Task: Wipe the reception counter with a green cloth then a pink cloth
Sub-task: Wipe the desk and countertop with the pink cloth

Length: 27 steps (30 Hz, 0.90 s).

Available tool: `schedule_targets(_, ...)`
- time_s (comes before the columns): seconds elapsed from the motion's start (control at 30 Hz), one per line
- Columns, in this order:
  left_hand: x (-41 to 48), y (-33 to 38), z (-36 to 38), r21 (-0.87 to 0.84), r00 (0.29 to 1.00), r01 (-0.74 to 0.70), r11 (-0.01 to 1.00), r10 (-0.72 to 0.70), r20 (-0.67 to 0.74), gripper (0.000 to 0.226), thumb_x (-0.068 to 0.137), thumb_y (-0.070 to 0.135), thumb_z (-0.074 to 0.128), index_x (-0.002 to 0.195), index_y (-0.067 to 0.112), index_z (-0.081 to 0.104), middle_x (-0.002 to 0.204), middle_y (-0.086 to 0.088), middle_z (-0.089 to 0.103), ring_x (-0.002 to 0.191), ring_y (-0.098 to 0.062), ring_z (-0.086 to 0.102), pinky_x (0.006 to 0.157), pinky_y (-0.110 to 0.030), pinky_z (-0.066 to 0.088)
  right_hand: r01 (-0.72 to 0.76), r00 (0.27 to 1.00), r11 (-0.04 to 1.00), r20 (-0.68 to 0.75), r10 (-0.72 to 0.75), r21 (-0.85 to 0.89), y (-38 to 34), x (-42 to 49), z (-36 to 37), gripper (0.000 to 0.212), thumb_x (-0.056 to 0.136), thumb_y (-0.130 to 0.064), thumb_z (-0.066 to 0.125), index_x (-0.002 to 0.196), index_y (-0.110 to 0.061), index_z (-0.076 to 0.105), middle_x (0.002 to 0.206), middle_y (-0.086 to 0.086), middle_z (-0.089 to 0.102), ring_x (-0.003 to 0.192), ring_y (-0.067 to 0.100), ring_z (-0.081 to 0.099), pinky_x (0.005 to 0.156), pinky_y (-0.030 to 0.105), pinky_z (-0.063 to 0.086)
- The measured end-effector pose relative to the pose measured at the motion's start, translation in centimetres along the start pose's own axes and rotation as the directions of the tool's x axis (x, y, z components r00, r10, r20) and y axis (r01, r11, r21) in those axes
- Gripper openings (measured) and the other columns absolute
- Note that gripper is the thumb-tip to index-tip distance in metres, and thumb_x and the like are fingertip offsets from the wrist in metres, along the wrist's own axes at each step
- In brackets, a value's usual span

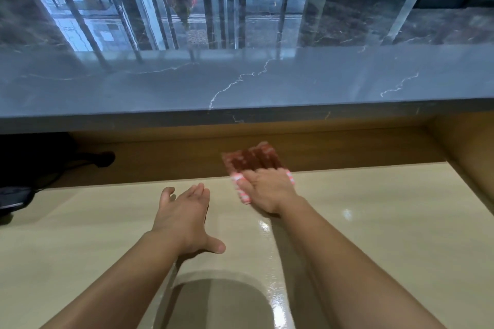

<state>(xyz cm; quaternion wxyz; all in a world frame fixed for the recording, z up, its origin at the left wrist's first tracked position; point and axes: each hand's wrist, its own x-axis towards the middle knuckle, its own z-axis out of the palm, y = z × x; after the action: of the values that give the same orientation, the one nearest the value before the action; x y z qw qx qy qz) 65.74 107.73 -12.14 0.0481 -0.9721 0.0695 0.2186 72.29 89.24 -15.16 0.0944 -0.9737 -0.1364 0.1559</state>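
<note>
Both forearms reach forward over the cream lower counter (374,221), bare from elbow to wrist. My right hand (270,189) lies flat on the pink cloth (251,161), palm down, fingers spread and pressing rather than pinching it. That cloth sits at the far edge of the lower surface, its forward half in shadow under the overhang and against the wooden back panel (160,165). My left hand (187,211) is empty, held wide, just above or lightly on the counter; contact cannot be confirmed. No green cloth is visible, so I judge the work to be in its pink-cloth stage.

To do this pass well, I should keep the palm's weight even, run overlapping strokes along the back edge, and brace with the free hand.

Cloth: checked pink-and-white weave, soft, blurred in the frame. Lower counter: smooth, glossy, pale, carrying a wet-looking sheen streak near my right wrist. Upper ledge (240,82): polished grey stone with white veining, square-edged, reflective. Dark cables (88,161) lie at far left.
</note>
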Motion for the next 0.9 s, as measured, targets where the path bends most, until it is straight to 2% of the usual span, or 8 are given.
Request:
schedule_targets(0.1,0.1,0.1,0.1,0.0,1.0,0.002,1.0,-0.002,-0.003,0.122,0.056,0.085,0.06,0.151,0.019,0.018,0.162,0.002,0.01,0.148,-0.012,0.011,0.116,-0.048,-0.002,-0.229,0.973,0.97,-0.029,0.227,-0.083,5.9,-1.6,-1.0,0.05,0.101,-0.053,0.02,0.113,-0.025,0.06,0.128,0.009,0.061,0.117,0.029,0.053,0.096,0.038,0.032)
schedule_targets(0.23,0.0,-0.1,0.4,-0.021,1.0,-0.017,1.0,0.016,-0.024,0.125,0.057,0.085,0.058,0.153,0.019,0.013,0.162,0.001,0.007,0.148,-0.011,0.006,0.116,-0.05,-0.005,-0.42,0.908,0.9,-0.05,0.417,-0.119,10.4,-2.7,-1.6,0.054,0.102,-0.047,0.016,0.13,-0.024,0.055,0.141,0.011,0.051,0.129,0.031,0.042,0.108,0.041,0.022)
schedule_targets(0.37,-1.0,-1.7,0.9,-0.115,0.998,-0.029,0.993,0.021,-0.065,0.125,0.06,0.085,0.056,0.154,0.02,0.007,0.163,0.003,0.002,0.148,-0.009,0.0,0.116,-0.049,-0.006,-0.518,0.856,0.854,-0.025,0.517,-0.052,8.1,-1.4,-1.5,0.046,0.099,-0.04,0.026,0.123,-0.022,0.061,0.138,0.012,0.053,0.131,0.034,0.038,0.113,0.046,0.014)
schedule_targets(0.43,-1.8,-3.4,1.1,-0.135,0.998,-0.012,0.991,0.003,-0.069,0.124,0.061,0.084,0.058,0.154,0.021,0.007,0.163,0.003,0.002,0.148,-0.009,0.001,0.117,-0.048,-0.004,-0.516,0.856,0.855,-0.012,0.517,-0.046,5.6,-0.6,-1.5,0.046,0.099,-0.04,0.028,0.123,-0.02,0.062,0.137,0.012,0.054,0.13,0.035,0.041,0.113,0.045,0.016)
schedule_targets(0.57,-4.0,-7.2,1.8,-0.123,0.997,0.055,0.991,-0.061,-0.044,0.117,0.061,0.081,0.06,0.152,0.022,0.015,0.162,0.003,0.009,0.148,-0.012,0.009,0.116,-0.047,0.003,-0.398,0.912,0.915,0.083,0.402,-0.063,-1.9,1.8,-1.3,0.045,0.101,-0.041,0.031,0.125,-0.021,0.063,0.138,0.007,0.055,0.128,0.032,0.048,0.109,0.042,0.03)
schedule_targets(0.67,-5.4,-9.3,2.9,-0.127,0.995,0.065,0.99,-0.075,-0.071,0.11,0.06,0.079,0.061,0.147,0.024,0.024,0.16,0.005,0.016,0.146,-0.013,0.015,0.113,-0.046,0.008,-0.246,0.957,0.968,0.149,0.25,-0.044,-8.6,3.8,-0.6,0.037,0.101,-0.033,0.037,0.123,-0.02,0.064,0.135,0.006,0.058,0.126,0.033,0.05,0.104,0.045,0.037)
schedule_targets(0.8,-6.0,-10.3,3.8,-0.122,0.995,0.062,0.991,-0.07,-0.067,0.115,0.061,0.076,0.063,0.152,0.023,0.016,0.162,0.005,0.008,0.146,-0.012,0.012,0.113,-0.046,0.007,0.047,0.994,0.999,0.095,-0.045,-0.012,-17.3,5.1,1.3,0.033,0.1,-0.028,0.038,0.123,-0.02,0.061,0.129,0.006,0.06,0.12,0.031,0.053,0.096,0.043,0.04)
schedule_targets(0.9,-5.7,-10.3,4.0,-0.127,0.993,0.046,0.991,-0.059,-0.105,0.11,0.057,0.078,0.062,0.147,0.027,0.026,0.157,0.008,0.023,0.144,-0.01,0.018,0.111,-0.045,0.008,0.173,0.983,0.984,0.052,-0.175,0.047,-20.6,5.7,2.7,0.037,0.1,-0.036,0.03,0.128,-0.025,0.052,0.128,0.007,0.059,0.116,0.031,0.054,0.085,0.041,0.035)
